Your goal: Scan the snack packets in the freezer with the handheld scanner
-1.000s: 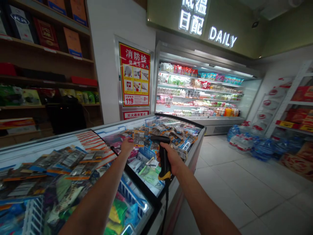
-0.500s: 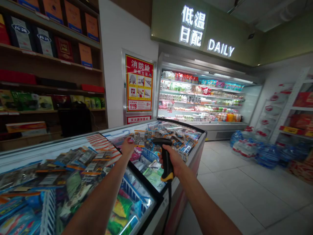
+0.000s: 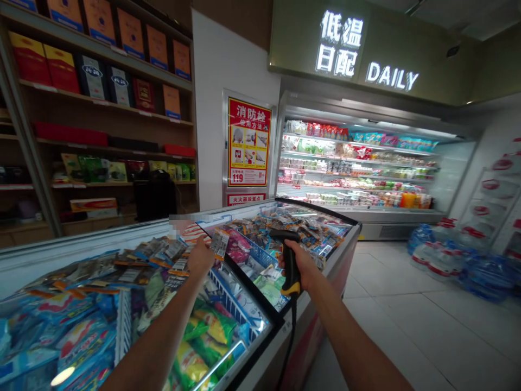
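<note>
My left hand [image 3: 199,257] is closed on a small snack packet [image 3: 220,243], its printed label side showing, held above the glass-topped chest freezer [image 3: 345,228] by the black divider. My right hand [image 3: 306,265] is wrapped round the grip of a black and yellow barcode scanner [image 3: 290,270]. The scanner's head points left, toward the packet, and its cord [image 3: 291,331] hangs down. Similar packets [image 3: 160,250] with orange and blue edges are heaped below the left hand. More packets [image 3: 285,222] lie in the far right section.
Green and yellow bags [image 3: 207,326] and blue bags [image 3: 81,336] fill the near freezer section, split by a white basket wall [image 3: 122,323]. Shelves of boxes [image 3: 134,87] stand behind left. Wrapped water bottles [image 3: 435,247] sit on the tiled floor [image 3: 386,304], before the lit fridge [image 3: 358,163].
The view has turned left. My left hand has carried the packet leftward and toward me, from over the far section to near the divider. The scanner stays in my right hand.
</note>
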Motion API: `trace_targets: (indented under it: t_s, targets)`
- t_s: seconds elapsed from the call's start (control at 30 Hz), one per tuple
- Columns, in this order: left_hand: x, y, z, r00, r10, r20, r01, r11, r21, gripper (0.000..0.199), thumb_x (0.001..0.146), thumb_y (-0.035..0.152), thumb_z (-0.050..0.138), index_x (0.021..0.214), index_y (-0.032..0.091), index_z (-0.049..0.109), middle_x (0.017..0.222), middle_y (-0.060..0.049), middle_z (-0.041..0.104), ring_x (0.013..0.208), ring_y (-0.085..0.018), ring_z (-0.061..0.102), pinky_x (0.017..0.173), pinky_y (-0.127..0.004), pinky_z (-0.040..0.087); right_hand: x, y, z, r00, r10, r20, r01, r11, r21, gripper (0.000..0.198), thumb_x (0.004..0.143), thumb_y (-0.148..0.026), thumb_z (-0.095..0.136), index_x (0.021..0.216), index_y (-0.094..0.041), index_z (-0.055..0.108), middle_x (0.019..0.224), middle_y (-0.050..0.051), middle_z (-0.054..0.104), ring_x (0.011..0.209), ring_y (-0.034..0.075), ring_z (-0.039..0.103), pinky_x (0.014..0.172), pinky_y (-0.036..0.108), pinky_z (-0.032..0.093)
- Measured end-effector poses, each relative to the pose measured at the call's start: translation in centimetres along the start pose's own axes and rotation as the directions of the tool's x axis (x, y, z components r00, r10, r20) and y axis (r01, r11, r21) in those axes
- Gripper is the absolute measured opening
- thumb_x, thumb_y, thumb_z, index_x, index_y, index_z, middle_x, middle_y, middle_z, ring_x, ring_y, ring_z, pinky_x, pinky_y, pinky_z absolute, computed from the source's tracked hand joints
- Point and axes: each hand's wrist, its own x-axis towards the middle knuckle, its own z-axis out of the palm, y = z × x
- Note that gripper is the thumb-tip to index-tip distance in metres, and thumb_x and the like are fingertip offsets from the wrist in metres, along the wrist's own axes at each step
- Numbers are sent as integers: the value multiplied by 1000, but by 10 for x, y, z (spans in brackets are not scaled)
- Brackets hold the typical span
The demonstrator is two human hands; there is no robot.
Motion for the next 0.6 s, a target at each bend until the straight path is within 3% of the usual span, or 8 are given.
trace_targets:
  t_s: [0.1, 0.2, 0.27, 0.37, 0.47, 0.6]
  targets:
    - [-7, -6, -8, 997, 43, -57, -38, 996, 80, 46, 76, 16, 36, 121, 18, 39, 105, -12, 59, 97, -27, 54, 73, -35, 43, -1, 0, -3, 1000, 0, 5, -1, 1000, 17, 22, 75, -36, 47, 65, -17, 48, 45, -3, 48, 36, 9, 45, 33, 20, 34]
    - [-13, -9, -4, 971, 188, -147, -149, 959, 242, 43, 76, 12, 32, 118, 15, 42, 116, -14, 51, 107, -28, 46, 80, -38, 40, -2, 0, -5, 1000, 1, 2, -1, 1000, 27, 22, 75, -37, 47, 65, -17, 48, 44, -3, 47, 35, 9, 44, 33, 20, 33]
    - [-16, -7, 4, 944, 317, -95, -273, 908, 318, 41, 77, 12, 33, 116, 16, 45, 124, -13, 45, 112, -26, 41, 87, -39, 36, -3, -1, -8, 1000, -9, -15, 9, 1000, 22, 21, 75, -36, 47, 65, -17, 48, 44, -3, 47, 35, 9, 44, 32, 20, 33]
    - [-20, -5, 18, 905, 415, 96, -421, 835, 354, 32, 80, 21, 37, 108, 19, 52, 127, -10, 45, 119, -25, 36, 96, -43, 26, -4, -4, -15, 998, -28, -52, 28, 1000, 2, 22, 75, -36, 47, 63, -17, 47, 43, -3, 47, 34, 9, 44, 32, 20, 33]
    - [-17, -9, 25, 895, 419, 154, -445, 807, 389, 26, 81, 27, 37, 95, 21, 59, 118, -10, 52, 119, -27, 35, 96, -50, 21, -4, -9, -28, 995, -47, -93, 46, 999, -10, 23, 76, -35, 46, 62, -17, 47, 43, -3, 47, 34, 9, 43, 33, 20, 33]
    - [-2, -25, 18, 917, 381, 119, -396, 838, 376, 30, 77, 14, 36, 94, 22, 60, 117, -11, 54, 119, -28, 35, 96, -54, 17, -3, -16, -50, 986, -87, -139, 88, 996, 4, 22, 75, -35, 47, 62, -17, 46, 44, -3, 48, 35, 9, 44, 33, 20, 34]
